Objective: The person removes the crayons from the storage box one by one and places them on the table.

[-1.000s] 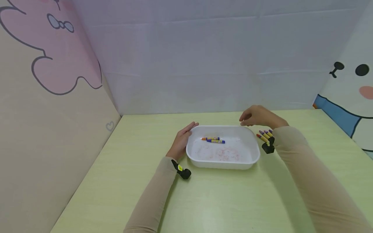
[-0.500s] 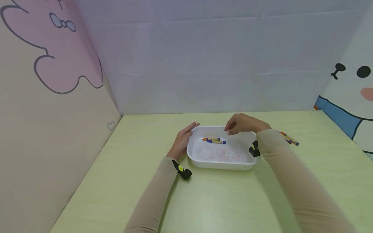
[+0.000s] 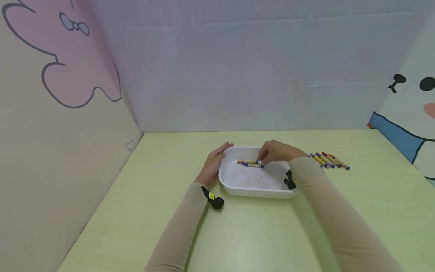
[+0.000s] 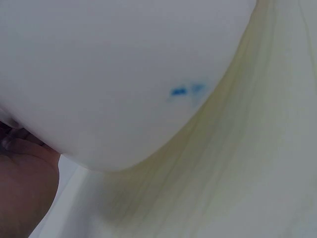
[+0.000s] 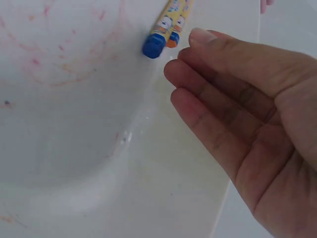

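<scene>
A white plastic tray [image 3: 253, 190] stands on the table. Two yellow-wrapped crayons lie side by side in it, an orange crayon [image 3: 242, 162] and a blue crayon [image 3: 252, 165]. My left hand [image 3: 210, 166] rests against the tray's left wall, fingers fairly straight toward the far corner. In the left wrist view, part of that hand [image 4: 27, 186] touches the tray wall [image 4: 114, 89]. My right hand [image 3: 276, 152] reaches over the tray's far right part, fingertips close to the crayons' ends. In the right wrist view, its loosely bent fingers [image 5: 203, 121] hold nothing, just apart from the crayons.
Several yellow-wrapped crayons [image 3: 327, 160] lie in a slanted row on the table [image 3: 244, 234] right of the tray, partly behind my right sleeve. A white sheet [image 3: 217, 75] stands behind the table. Coloured smudges [image 3: 265, 182] mark the tray's floor.
My right hand has moved left and toward me, from beyond the tray's far rim to the crayons inside it. More crayons on the right are uncovered. The left hand stays put.
</scene>
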A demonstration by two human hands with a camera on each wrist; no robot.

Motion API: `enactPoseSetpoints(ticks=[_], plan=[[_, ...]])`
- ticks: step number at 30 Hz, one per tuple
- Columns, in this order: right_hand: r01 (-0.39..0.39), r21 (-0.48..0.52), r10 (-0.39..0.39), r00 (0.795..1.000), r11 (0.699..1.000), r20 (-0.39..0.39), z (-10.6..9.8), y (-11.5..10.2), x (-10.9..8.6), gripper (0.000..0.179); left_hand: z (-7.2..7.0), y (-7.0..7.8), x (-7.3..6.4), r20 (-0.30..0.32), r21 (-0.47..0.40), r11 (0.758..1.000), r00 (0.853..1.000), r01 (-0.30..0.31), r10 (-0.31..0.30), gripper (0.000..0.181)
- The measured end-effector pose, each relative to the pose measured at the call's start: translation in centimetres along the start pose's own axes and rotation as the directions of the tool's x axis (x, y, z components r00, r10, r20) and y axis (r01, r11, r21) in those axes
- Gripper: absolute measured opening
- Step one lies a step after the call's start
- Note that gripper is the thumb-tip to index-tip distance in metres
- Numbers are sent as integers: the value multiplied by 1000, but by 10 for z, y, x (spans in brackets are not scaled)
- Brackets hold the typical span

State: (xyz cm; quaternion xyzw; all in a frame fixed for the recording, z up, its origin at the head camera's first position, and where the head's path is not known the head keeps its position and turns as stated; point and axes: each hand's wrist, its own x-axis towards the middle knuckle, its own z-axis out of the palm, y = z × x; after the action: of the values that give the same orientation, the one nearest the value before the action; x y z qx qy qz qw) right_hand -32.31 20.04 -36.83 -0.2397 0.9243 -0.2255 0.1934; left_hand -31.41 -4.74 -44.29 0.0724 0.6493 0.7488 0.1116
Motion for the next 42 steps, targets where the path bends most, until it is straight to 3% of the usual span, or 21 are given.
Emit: enactPoseSetpoints(ticks=[10, 25, 34, 42], plan=[[45, -83, -48, 999, 996, -27, 14, -3, 6, 18, 0, -1, 1, 2, 4, 1000, 1000, 0, 0, 47], [-23, -127, 24, 1000, 992, 4, 23, -8, 14, 11, -1, -4, 3, 13, 9, 1000, 1000, -10, 10, 47], [-15, -129, 19, 999, 992, 33, 20, -10, 12, 10, -1, -3, 5, 6, 11, 1000, 1000, 3, -3, 47], [-13, -104, 18, 999, 994, 44, 6, -13, 4, 12, -1, -1, 4, 2, 14, 1000, 1000, 15, -15, 46]])
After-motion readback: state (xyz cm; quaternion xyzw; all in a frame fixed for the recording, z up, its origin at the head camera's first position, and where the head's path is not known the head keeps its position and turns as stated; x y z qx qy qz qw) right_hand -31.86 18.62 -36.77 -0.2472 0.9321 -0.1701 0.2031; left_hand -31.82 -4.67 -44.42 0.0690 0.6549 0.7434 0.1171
